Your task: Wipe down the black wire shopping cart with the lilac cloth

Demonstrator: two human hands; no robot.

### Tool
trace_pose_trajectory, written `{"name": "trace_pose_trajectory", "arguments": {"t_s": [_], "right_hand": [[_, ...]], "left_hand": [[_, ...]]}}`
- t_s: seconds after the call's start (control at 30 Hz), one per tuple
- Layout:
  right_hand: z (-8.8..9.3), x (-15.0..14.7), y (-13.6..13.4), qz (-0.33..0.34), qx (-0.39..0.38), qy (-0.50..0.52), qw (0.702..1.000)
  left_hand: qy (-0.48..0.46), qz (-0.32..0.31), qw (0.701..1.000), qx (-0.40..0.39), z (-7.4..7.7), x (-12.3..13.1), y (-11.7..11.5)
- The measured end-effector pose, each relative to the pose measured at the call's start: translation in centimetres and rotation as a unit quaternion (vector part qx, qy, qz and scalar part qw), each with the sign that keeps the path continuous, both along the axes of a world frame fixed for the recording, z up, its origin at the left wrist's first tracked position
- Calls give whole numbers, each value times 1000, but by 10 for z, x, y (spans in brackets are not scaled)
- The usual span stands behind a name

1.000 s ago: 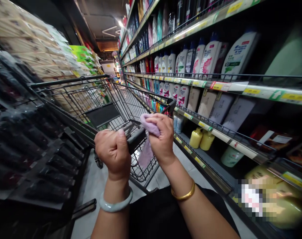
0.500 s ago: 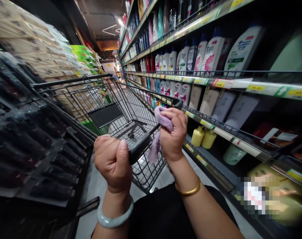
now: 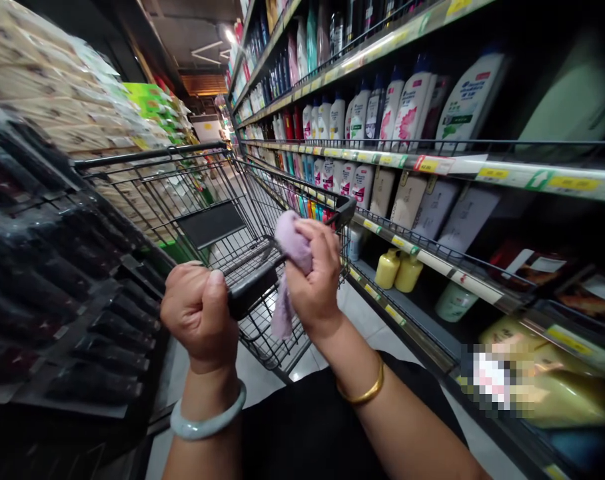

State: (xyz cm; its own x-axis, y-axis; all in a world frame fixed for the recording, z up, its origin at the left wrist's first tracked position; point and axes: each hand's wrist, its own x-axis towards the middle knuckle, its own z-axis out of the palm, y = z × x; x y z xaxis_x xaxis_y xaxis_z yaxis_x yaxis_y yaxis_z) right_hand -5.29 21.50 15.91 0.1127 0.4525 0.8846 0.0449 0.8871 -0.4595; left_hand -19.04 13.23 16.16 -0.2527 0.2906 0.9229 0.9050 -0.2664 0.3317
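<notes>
A dark wire shopping cart (image 3: 210,227) stands in front of me, its basket holding no goods that I can see. My left hand (image 3: 200,313) is wrapped round the left end of the cart's black handle (image 3: 255,283), thumb on top. A light purple cloth (image 3: 293,243) is bunched in my right hand (image 3: 316,273), with one end hanging below the handle. The cloth lies against the handle, near its middle. My right fingers curl over the cloth and hide part of it. A pale bangle circles my left wrist, a gold one my right.
Shelves on the right carry several white shampoo bottles (image 3: 412,107), boxes and yellow pump bottles (image 3: 408,272). Dark packaged goods (image 3: 117,313) hang close on the left, with stacked beige packs (image 3: 47,93) behind them. The tiled aisle runs ahead between both sides.
My right hand has slid left along the handle with the cloth, closer to my left hand. My left hand keeps its hold. The whole view has shifted slightly.
</notes>
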Motion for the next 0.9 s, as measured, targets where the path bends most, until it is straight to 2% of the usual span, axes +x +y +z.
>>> {"name": "trace_pose_trajectory", "arguments": {"t_s": [0.07, 0.17, 0.23, 0.3, 0.37, 0.47, 0.57, 0.73, 0.8, 0.9], "right_hand": [[2, -3, -13, 42, 55, -67, 995], [2, -1, -13, 44, 97, -139, 985], [-1, 3, 1, -4, 64, -109, 992], [-3, 8, 15, -55, 18, -48, 997], [-2, 11, 20, -73, 0, -5, 997], [3, 10, 9, -20, 51, -35, 998], [2, 5, 3, 18, 110, -84, 990], [-9, 4, 27, -41, 59, -19, 997], [-9, 4, 28, -36, 65, -42, 996], [-4, 3, 14, 2, 82, -57, 995]], "left_hand": [[-9, -14, 998, 56, 4, 0, 1], [13, 43, 999, 5, 11, 4, -1], [21, 91, 996, -10, 16, 11, -3], [28, 109, 994, -9, 19, 18, -2], [48, 123, 991, -36, 21, 21, 0], [89, 154, 979, -98, 23, 17, 3], [88, 157, 976, -122, 26, 10, 2], [77, 157, 977, -119, 27, 6, 1], [80, 156, 979, -107, 25, 6, 2], [82, 152, 981, -87, 23, 4, 4]]}}
